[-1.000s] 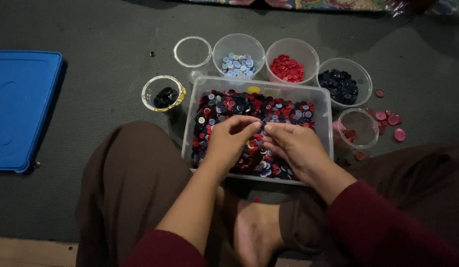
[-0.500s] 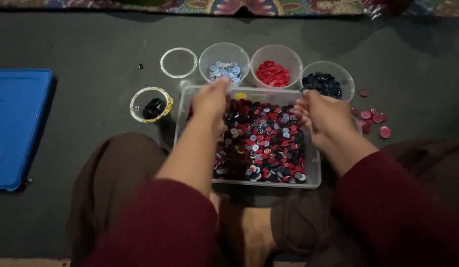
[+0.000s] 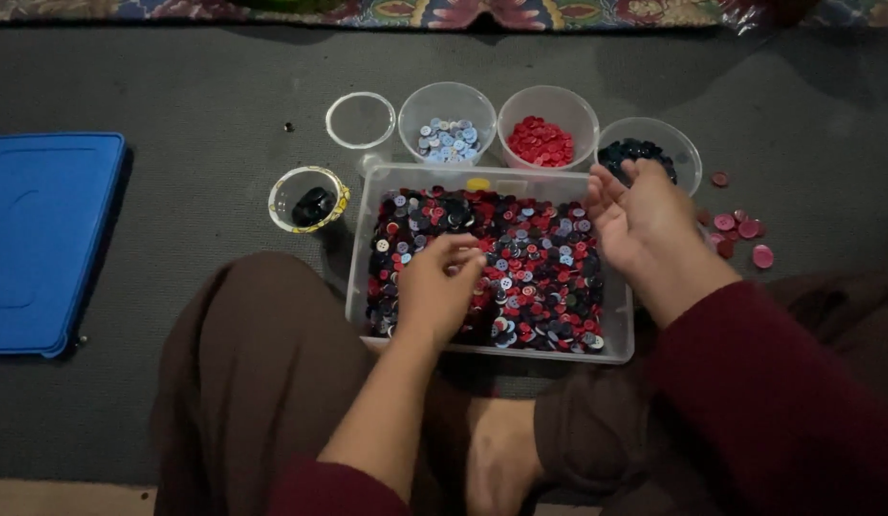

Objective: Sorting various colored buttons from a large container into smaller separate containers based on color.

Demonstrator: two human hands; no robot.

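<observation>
A clear rectangular tub point(image 3: 360, 250) full of mixed red, blue and dark buttons point(image 3: 525, 258) sits on the floor between my knees. My left hand point(image 3: 437, 290) rests on the buttons near the tub's left half, fingers curled and pinching among them. My right hand point(image 3: 637, 220) hovers over the tub's far right corner, palm turned up and fingers loosely open, beside the cup of dark buttons point(image 3: 686, 156). Whether it holds a button cannot be told.
Behind the tub stand a cup of light blue buttons point(image 3: 448, 122), a cup of red buttons point(image 3: 546, 122) and an empty clear ring-like lid point(image 3: 360, 119). A small yellow-rimmed cup point(image 3: 307, 199) holds dark buttons. Loose pink buttons point(image 3: 740, 231) lie right. A blue lid point(image 3: 44, 239) lies far left.
My left hand has come back from the tub's far left edge down onto the buttons. My right hand stays near the dark-button cup, now palm up. The camera has tilted slightly.
</observation>
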